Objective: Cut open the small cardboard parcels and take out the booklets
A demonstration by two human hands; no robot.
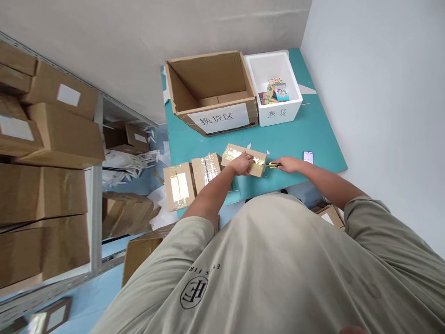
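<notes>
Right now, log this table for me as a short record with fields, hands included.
Surface: green-topped table
Left grip: resting on a taped carton
Right grip: holding a yellow-and-black utility knife, blade at that carton's right end
Left of carton: two more taped cartons
Behind: large open cardboard box with a paper sign; white foam box holding colourful printed items
Right of knife: phone

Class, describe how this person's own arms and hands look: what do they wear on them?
Both the left hand and the right hand are without gloves. The left seems to have a ring on one finger. No watch shows on either wrist. The forearms are uncovered below the short, loose grey-green left sleeve and right sleeve.
</notes>
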